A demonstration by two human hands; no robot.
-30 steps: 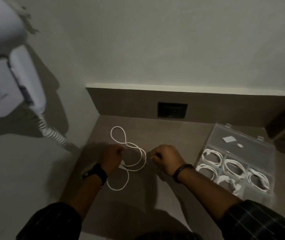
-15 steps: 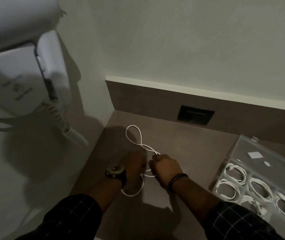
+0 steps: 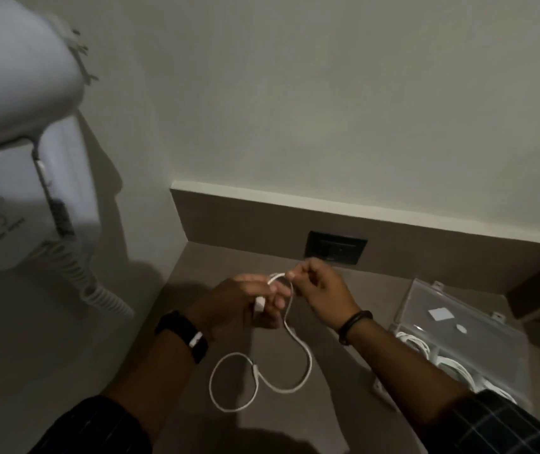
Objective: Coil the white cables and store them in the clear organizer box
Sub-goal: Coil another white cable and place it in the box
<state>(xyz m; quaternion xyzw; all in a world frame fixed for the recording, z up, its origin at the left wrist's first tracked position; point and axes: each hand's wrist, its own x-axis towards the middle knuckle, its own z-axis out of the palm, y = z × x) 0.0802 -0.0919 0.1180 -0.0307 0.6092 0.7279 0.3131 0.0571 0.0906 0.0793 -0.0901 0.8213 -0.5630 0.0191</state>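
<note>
A: So, the first turn of the coil?

B: Yes. The left hand (image 3: 239, 306) pinches the white cable (image 3: 290, 326) by its plug end; the right hand (image 3: 319, 286) nips the loop just beyond. Keep each turn the same size; slack trails below the grip.

A: And the clear organizer box (image 3: 478, 309)?

B: Open, well right of the grip, its near compartments cut off by the sleeve.

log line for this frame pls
left hand: holds white cable end | right hand: pinches loop | rest trails on counter | organizer box: open
</note>
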